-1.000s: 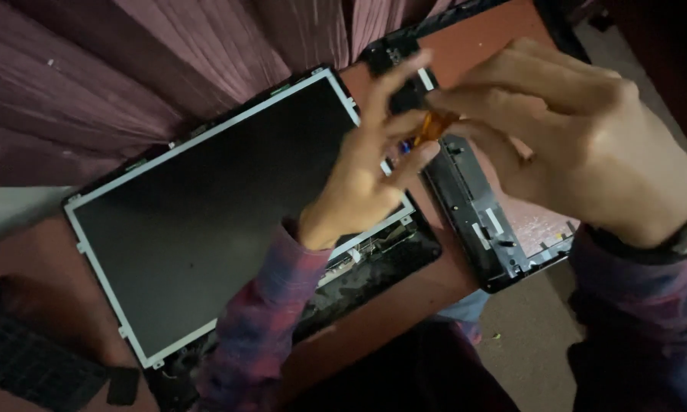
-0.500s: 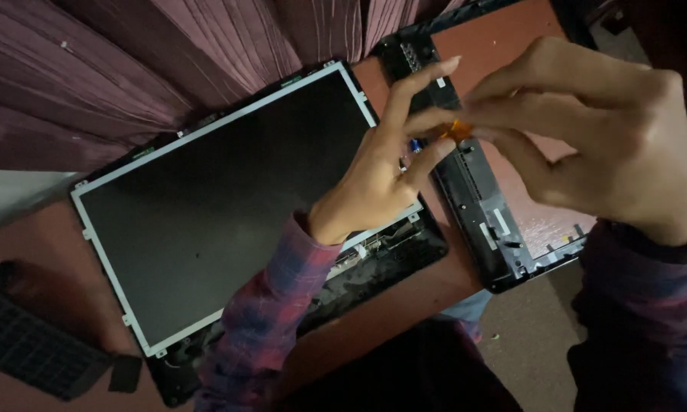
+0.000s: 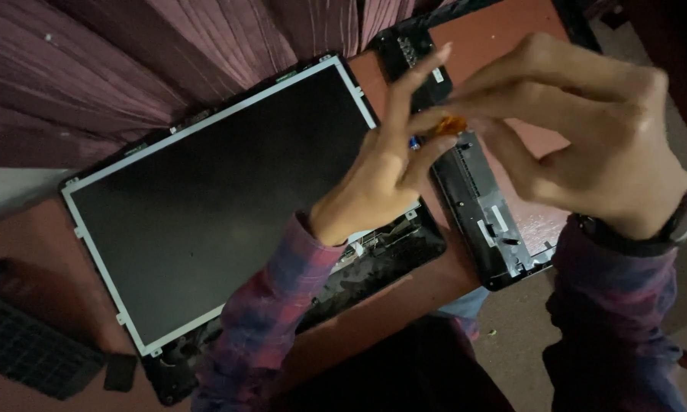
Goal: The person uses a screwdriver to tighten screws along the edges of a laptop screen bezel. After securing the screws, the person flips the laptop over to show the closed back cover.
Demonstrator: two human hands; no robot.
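Orange part (image 3: 452,123), small and partly hidden, sits pinched between the fingertips of both hands, held in the air just off the upper right corner of the dark screen panel (image 3: 213,198). From the head view, the left hand (image 3: 381,172) reaches up from a plaid sleeve (image 3: 271,305) across the panel's right edge, thumb and finger closed on the orange part (a speck of blue shows just beside it). The right hand (image 3: 587,145) comes in from the right of the panel, its fingertips clamped on the same piece, a dark watch (image 3: 683,221) at the wrist. Below the hands, right of the panel, lies a long black frame piece (image 3: 484,221) on the reddish table (image 3: 511,30). Left of the panel's lower corner rests a black keyboard section (image 3: 30,351).
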